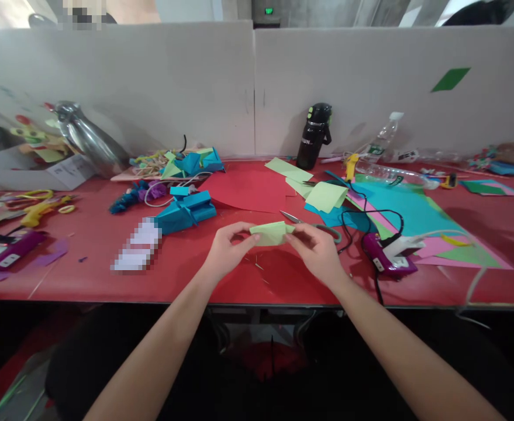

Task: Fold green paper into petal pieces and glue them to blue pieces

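Note:
Between my hands, just above the red table, is a small folded piece of light green paper. My left hand pinches its left end between thumb and fingers. At its right end, my right hand grips the paper the same way. Behind my right hand lies a pair of scissors, its handles partly hidden by the fingers. More light green paper pieces lie beyond it, over blue paper. To the left of my left hand sits a blue folded paper shape.
A purple power strip with cables is at right, beside coloured sheets. A black bottle and a clear plastic bottle stand by the partition. At left are a metal jug and a yellow glue gun.

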`<state>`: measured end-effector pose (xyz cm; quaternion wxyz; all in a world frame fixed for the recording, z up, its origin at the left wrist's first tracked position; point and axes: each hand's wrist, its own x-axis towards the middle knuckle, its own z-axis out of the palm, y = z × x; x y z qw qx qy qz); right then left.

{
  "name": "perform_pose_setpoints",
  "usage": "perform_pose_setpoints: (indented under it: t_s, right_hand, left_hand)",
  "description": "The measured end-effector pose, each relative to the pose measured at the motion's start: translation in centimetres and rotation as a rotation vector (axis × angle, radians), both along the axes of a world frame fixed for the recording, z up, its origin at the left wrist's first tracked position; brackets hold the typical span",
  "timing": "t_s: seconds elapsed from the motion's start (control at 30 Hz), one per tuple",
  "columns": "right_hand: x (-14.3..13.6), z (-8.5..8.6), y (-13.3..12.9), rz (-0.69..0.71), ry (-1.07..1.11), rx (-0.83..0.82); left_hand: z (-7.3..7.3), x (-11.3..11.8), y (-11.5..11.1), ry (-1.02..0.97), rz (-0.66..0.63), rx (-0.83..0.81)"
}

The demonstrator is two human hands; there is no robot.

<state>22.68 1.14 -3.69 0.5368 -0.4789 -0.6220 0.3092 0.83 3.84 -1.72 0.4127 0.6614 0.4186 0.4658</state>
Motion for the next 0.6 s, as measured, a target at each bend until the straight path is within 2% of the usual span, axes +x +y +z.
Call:
perform_pose_setpoints:
  t_s: [0.1,0.2,0.37,0.6]
  right_hand:
    - [0.0,-1.3,-0.3,-0.042,0.071,0.027]
    - [-0.2,-1.9,-0.4,-0.071,0.105,0.052]
    - [-0.4,-1.6,-0.5,-0.070,0.007,0.090]
    - [-0.2,-0.8,-1.0,-0.023,-0.143,0.222]
  left_hand:
    - [-0.6,-0.5,-0.5,0.204,0.021,0.134]
    - [-1.4,-0.7,-0.8,0.192,-0.027,0.117]
    - [-2.4,-0.6,-0.9,0.132,0.006,0.113]
    - [-2.8,-0.6,-1.2,0.234,0.057,0.201]
